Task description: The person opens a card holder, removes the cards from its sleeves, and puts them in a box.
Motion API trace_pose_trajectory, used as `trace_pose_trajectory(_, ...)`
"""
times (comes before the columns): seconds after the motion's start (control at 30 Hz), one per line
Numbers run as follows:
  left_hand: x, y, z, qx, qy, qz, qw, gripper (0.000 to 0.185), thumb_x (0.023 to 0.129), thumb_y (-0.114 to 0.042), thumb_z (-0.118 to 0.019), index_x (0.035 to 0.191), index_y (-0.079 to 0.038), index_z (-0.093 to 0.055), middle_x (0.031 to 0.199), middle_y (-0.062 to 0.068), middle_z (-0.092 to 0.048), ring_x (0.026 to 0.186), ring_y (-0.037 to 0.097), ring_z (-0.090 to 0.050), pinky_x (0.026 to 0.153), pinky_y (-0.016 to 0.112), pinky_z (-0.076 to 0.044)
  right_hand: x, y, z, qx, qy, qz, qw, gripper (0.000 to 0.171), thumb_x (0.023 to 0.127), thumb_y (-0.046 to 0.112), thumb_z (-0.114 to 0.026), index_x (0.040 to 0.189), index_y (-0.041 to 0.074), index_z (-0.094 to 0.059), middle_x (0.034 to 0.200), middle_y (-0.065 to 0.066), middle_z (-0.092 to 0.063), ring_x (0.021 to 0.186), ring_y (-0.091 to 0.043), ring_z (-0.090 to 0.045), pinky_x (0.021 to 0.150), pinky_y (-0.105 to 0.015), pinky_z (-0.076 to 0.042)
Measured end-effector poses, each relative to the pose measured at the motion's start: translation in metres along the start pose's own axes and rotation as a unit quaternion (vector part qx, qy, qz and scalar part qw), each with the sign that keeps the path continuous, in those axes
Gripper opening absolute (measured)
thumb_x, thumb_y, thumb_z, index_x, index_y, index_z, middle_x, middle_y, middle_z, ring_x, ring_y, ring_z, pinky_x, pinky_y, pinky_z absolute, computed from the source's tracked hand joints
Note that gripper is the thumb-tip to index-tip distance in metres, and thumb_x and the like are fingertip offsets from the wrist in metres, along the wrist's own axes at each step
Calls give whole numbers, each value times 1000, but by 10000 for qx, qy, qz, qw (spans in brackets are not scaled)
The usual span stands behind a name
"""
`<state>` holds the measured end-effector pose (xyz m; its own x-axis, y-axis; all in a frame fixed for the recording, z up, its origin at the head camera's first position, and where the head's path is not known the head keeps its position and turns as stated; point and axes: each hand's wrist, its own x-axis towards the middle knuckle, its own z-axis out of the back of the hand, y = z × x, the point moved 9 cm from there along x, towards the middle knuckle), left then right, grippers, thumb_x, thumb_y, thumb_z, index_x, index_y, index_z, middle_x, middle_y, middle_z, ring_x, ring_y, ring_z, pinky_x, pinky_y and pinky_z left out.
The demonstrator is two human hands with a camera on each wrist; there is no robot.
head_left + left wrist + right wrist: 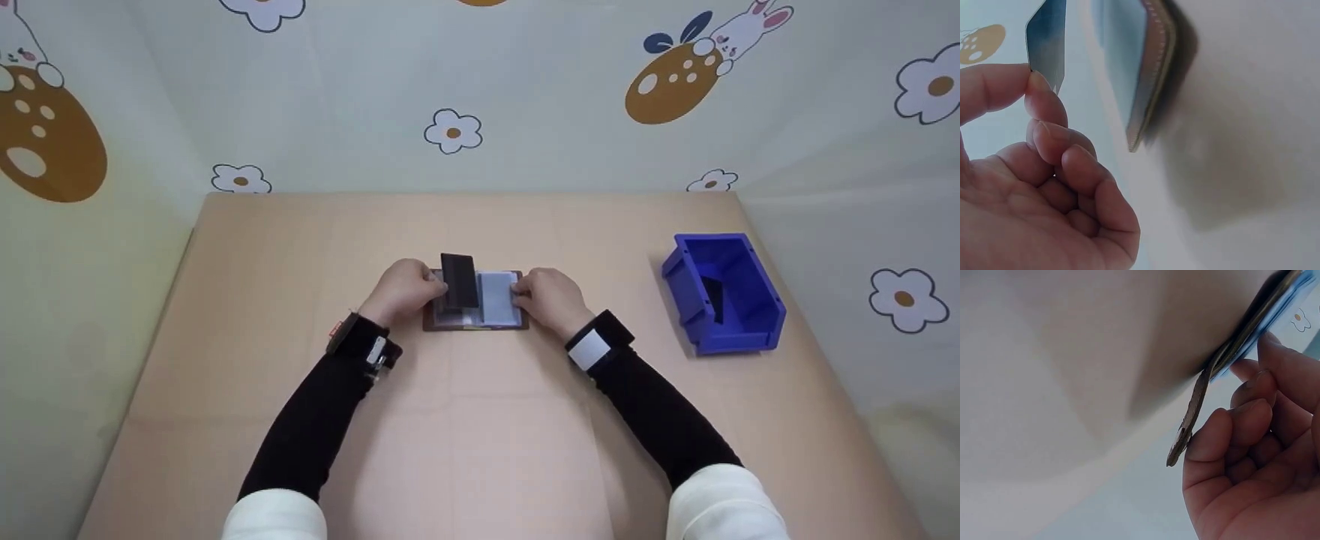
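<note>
A brown card holder (429,324) with clear plastic sleeves (496,300) lies spread on the table. Between thumb and forefinger, my left hand (405,289) pinches a dark card (460,281), tilted up above the holder's left half. The left wrist view shows that card (1047,45) gripped at its lower corner, with the holder's stitched edge (1154,73) beside it. On the opposite side, my right hand (553,296) holds the right edge of the card holder, thumb and forefinger at the sleeves. From the right wrist, the holder's cover (1190,416) appears edge-on next to the curled fingers.
A blue plastic bin (739,341) stands on the right of the table with a dark flat item (713,298) inside. Patterned cloth walls (360,112) rise behind the table (300,232) and along both sides.
</note>
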<state>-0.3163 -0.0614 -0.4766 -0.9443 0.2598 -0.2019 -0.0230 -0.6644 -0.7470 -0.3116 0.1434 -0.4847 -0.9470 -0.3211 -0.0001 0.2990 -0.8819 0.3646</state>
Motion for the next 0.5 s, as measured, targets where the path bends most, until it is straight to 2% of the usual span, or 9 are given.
trace_pose_trajectory(0.33, -5, -17, 12, -797, 109, -72, 9967, 43, 89, -19, -63, 54, -16, -38, 51, -8, -30, 45, 7, -29, 46, 24, -25, 0, 0, -1, -45, -119, 89, 9999, 22, 85, 14, -78, 107, 9, -77, 96, -10, -72, 90, -26, -67, 78, -40, -52)
trace_pose_trajectory(0.5, -8, -29, 19, -1002, 60, -211, 9947, 41, 89, -18, -64, 56, -16, -40, 52, -8, -32, 46, 7, -31, 48, 24, -26, 0, 0, 0, -89, -169, 138, 9997, 22, 85, 15, -78, 106, 9, -77, 95, -10, -72, 88, -27, -67, 77, -41, -52)
